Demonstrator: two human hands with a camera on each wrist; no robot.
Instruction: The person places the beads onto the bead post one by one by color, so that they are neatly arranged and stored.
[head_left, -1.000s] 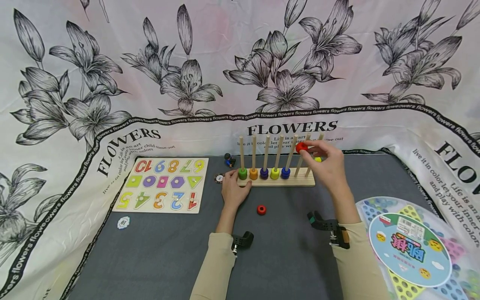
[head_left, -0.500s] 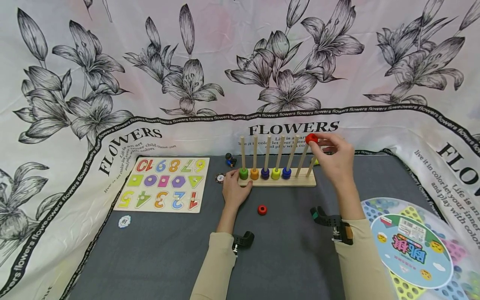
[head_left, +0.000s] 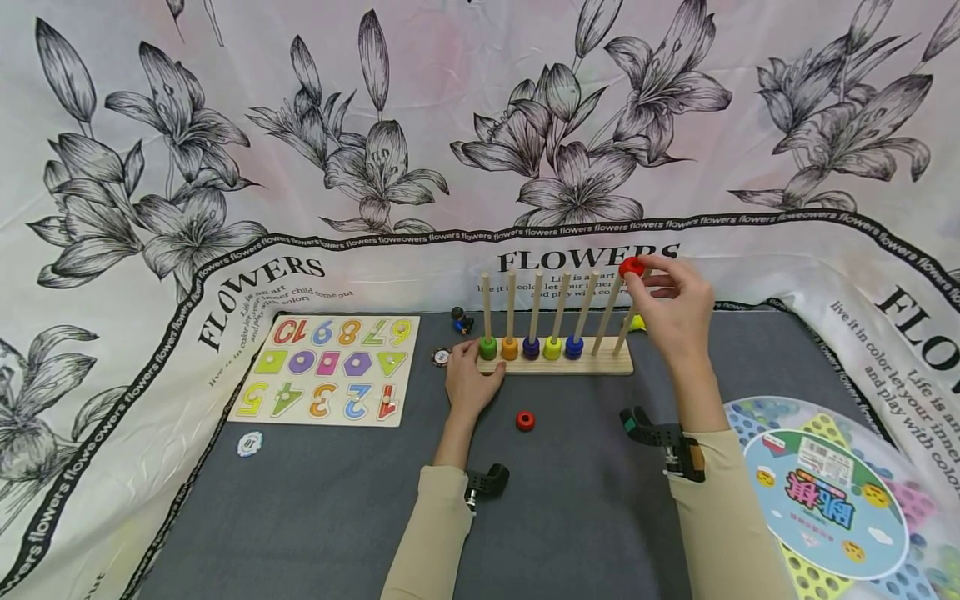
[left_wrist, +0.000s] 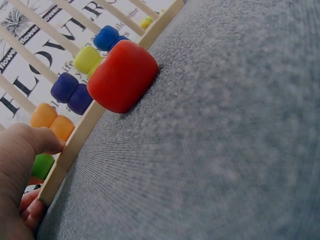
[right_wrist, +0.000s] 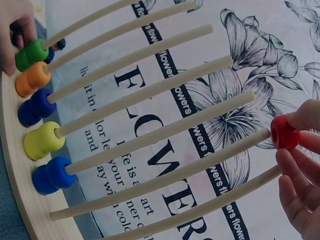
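In the head view a wooden peg rack [head_left: 570, 363] stands at the back of the table. My left hand [head_left: 471, 382] grips its left end, thumb at the front edge. Green [right_wrist: 32, 55], orange [right_wrist: 33, 79], dark blue [right_wrist: 36, 107], yellow [right_wrist: 44, 141] and blue beads [right_wrist: 53, 175] sit low on its pegs, in pairs where both show. Between thumb and fingers my right hand [head_left: 677, 312] pinches a red bead [right_wrist: 286, 132]. Its hole faces the tip of the sixth peg [right_wrist: 200, 162], right at the bead. The seventh peg [right_wrist: 240, 192] is bare. Another red bead [left_wrist: 122, 76] lies on the table before the rack.
A number puzzle board [head_left: 322, 371] lies left of the rack, near poker chips [head_left: 250, 443] and a small toy figure [head_left: 461, 320]. A yellow piece [head_left: 637, 322] is behind the rack's right end. At right lies a round board game package [head_left: 825, 500].
My right hand has moved right and slightly up with the red bead, from beside the fifth peg to the top of the sixth. The left hand keeps its place on the rack.
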